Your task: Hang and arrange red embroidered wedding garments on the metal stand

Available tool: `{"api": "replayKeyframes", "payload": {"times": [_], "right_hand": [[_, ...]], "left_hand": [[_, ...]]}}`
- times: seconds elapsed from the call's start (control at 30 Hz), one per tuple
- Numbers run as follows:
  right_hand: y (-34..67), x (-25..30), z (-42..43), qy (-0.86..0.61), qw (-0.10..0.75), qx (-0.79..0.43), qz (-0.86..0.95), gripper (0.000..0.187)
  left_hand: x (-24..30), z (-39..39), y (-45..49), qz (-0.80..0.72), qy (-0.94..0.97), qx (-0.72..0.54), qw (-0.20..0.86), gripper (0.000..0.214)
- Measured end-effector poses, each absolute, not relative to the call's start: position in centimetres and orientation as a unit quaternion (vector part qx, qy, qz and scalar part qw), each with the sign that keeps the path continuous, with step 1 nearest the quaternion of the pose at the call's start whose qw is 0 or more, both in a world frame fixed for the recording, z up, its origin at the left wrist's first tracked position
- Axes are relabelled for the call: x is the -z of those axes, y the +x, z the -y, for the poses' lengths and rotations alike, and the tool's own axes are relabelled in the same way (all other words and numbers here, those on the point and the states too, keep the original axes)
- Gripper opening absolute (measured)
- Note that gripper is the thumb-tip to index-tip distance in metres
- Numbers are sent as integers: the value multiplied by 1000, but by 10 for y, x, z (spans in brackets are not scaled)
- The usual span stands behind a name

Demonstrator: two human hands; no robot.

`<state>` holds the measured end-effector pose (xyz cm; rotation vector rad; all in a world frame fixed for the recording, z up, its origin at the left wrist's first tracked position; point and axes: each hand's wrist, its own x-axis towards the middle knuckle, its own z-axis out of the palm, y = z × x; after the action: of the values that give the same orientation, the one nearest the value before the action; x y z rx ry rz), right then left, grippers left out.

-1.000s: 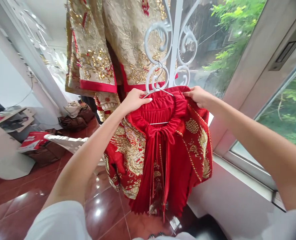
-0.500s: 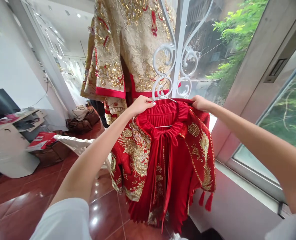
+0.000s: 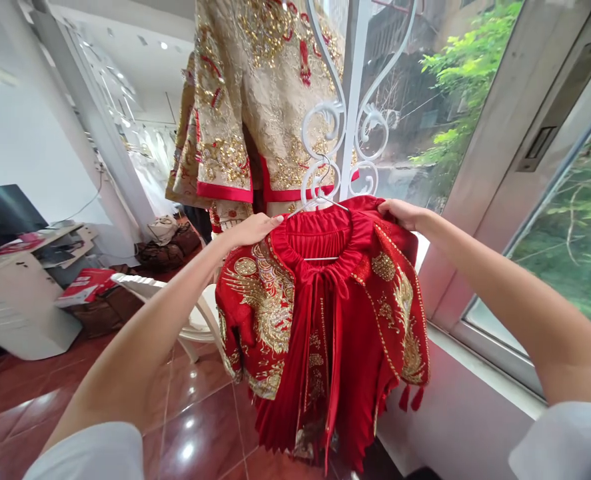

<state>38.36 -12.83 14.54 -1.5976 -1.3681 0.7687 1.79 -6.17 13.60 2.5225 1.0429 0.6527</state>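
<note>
A red jacket (image 3: 255, 320) with gold embroidery hangs over a red pleated skirt (image 3: 355, 373), whose gathered waist is tied in a bow at the front. Both are on a thin wire hanger (image 3: 322, 175) with its hook upward. My left hand (image 3: 256, 228) is closed on the jacket's left-side shoulder, thumb on top. At the opposite shoulder my right hand (image 3: 400, 212) pinches the jacket cloth, its fingertips partly hidden behind the fabric. Red tassels (image 3: 411, 398) dangle from the right-side sleeve.
Behind hangs a gold beaded garment (image 3: 275, 100) with red trim, beside a white scrolled metal stand (image 3: 351, 100). A window (image 3: 565, 220) and sill are at right. A white chair (image 3: 200, 320) stands at left, near a desk (image 3: 20, 293) and bags (image 3: 170, 243).
My left hand has moved left and down, from near the neckline to further out on the jacket's shoulder. The jacket's left side is spread wider. My right hand stays on its shoulder.
</note>
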Motion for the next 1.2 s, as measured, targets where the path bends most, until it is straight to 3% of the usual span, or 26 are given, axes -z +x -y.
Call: {"api": "replayKeyframes", "payload": {"times": [0.13,0.3,0.5,0.63,0.7,0.77,0.9,1.03,1.1,1.2], "right_hand": [[397,-140,132,-585,368,-331,643,16],[395,-118,140,-605,478,-301,561,28],[403,-95,146,-488,626,-311,523,32],[408,-90,153,-527,571,-248,579,38],[402,-92,156,-561,547,-144,605,37],[394,-95,160,-585,533,-17,611,35],[389,-104,169,-627,506,159,571,34],[413,-115,179,-631,490,213,563,28],[429,-114,186,-601,496,152,609,29],[443,-100,197,-548,483,-60,680,44]], "left_hand": [[-161,43,15,-398,846,-103,341,58],[-162,22,44,-431,799,-137,397,56],[-155,29,74,-441,826,-227,269,53],[-155,70,93,-487,767,-417,-23,50],[-152,97,119,-383,776,-480,-142,43],[-145,118,153,-251,834,-448,-203,35],[-128,131,201,-182,882,-375,-220,33],[-123,121,197,-167,900,-352,-197,35],[-124,120,188,-147,903,-356,-192,34],[-126,122,182,-134,898,-374,-188,34]]}}
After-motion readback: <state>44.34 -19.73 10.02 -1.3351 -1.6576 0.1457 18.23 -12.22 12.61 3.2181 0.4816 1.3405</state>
